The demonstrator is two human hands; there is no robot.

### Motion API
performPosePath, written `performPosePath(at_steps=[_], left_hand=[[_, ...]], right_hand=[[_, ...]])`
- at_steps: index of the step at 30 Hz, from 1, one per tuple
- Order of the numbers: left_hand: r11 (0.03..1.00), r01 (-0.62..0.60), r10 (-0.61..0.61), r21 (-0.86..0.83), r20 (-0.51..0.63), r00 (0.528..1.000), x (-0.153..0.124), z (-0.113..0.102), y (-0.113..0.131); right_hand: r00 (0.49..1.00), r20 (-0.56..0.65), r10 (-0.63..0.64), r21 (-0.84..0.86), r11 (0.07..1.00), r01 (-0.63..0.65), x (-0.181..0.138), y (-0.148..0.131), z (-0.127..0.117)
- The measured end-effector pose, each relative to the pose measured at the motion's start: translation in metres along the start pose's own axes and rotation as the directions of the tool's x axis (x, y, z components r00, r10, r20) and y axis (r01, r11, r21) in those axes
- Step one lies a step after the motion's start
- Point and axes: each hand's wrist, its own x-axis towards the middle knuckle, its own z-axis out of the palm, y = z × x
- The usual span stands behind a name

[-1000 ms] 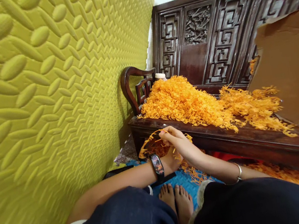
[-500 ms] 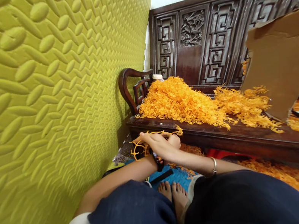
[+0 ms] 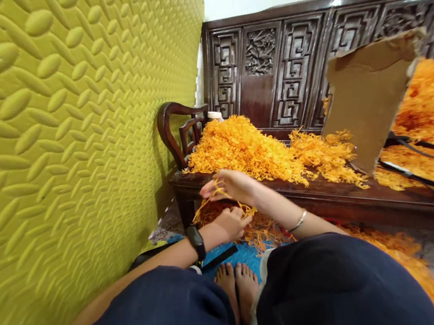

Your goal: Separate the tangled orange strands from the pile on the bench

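Left hand (image 3: 230, 224), fingers clamped on orange strand (image 3: 247, 211), right hand (image 3: 236, 186) above, fingers apart, strand crossing them, pile (image 3: 235, 145) on bench (image 3: 332, 197)

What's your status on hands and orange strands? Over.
Left hand and right hand close together, grip unclear. Orange strands strung between them. Cardboard standing off right, apart from both hands.

The slender orange strand (image 3: 217, 190) was branched and wiry, with short offshoots along its length; it was bent in a loose, uneven arch, its upper part crossing the fingers of the right hand (image 3: 234, 186). One portion trailed toward the left of the view; another looked thicker and tangled beside the left hand's (image 3: 230, 224) fingertips.
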Motion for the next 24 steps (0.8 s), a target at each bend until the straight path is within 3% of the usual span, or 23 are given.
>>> performPosePath(at_steps=[2, 4, 6, 9, 11, 13, 15, 17, 19, 20, 22, 24], left_hand=[[1.0, 0.019, -0.019, -0.005, -0.041, 0.999, -0.003, -0.008, -0.02], [0.996, 0.084, -0.086, -0.023, -0.111, 0.99, -0.011, -0.021, -0.048], [0.984, 0.164, -0.178, -0.076, -0.236, 0.955, -0.021, -0.036, -0.074], [0.971, 0.22, -0.238, -0.09, -0.392, 0.889, -0.031, -0.059, -0.092], [0.97, 0.244, -0.221, 0.001, -0.416, 0.882, -0.033, -0.071, -0.088], [0.965, 0.239, -0.176, 0.109, -0.408, 0.896, -0.035, -0.078, -0.079], [0.961, 0.214, -0.134, 0.175, -0.381, 0.915, -0.037, -0.08, -0.07], [0.97, 0.154, -0.093, 0.187, -0.3, 0.949, -0.039, -0.077, -0.065], [0.983, 0.091, -0.06, 0.161, -0.188, 0.98, -0.041, -0.071, -0.063], [0.988, 0.062, -0.041, 0.145, -0.142, 0.989, -0.04, -0.068, -0.061], [0.992, 0.019, -0.006, 0.123, -0.104, 0.995, -0.039, -0.061, -0.056], [0.993, -0.033, 0.044, 0.111, -0.095, 0.994, -0.036, -0.056, -0.049]], right_hand=[[0.991, -0.089, -0.1, 0.056, 0.993, 0.105, -0.028, -0.022, -0.043], [0.965, -0.189, -0.18, -0.135, 0.978, 0.156, -0.063, -0.039, -0.082], [0.976, -0.153, -0.156, -0.387, 0.918, 0.086, -0.093, -0.048, -0.11], [0.989, -0.138, -0.06, -0.609, 0.792, -0.037, -0.119, -0.048, -0.131], [0.974, -0.217, -0.063, -0.651, 0.753, -0.096, -0.129, -0.045, -0.136], [0.927, -0.351, -0.129, -0.664, 0.733, -0.15, -0.142, -0.045, -0.144], [0.805, -0.52, -0.285, -0.667, 0.724, -0.175, -0.162, -0.047, -0.155], [0.603, -0.628, -0.491, -0.68, 0.723, -0.119, -0.187, -0.051, -0.168], [0.396, -0.659, -0.639, -0.707, 0.707, -0.036, -0.213, -0.052, -0.177], [0.317, -0.659, -0.682, -0.722, 0.692, -0.01, -0.225, -0.051, -0.179], [0.225, -0.648, -0.728, -0.751, 0.66, -0.028, -0.244, -0.047, -0.178], [0.218, -0.617, -0.757, -0.787, 0.603, -0.134, -0.258, -0.04, -0.171]])
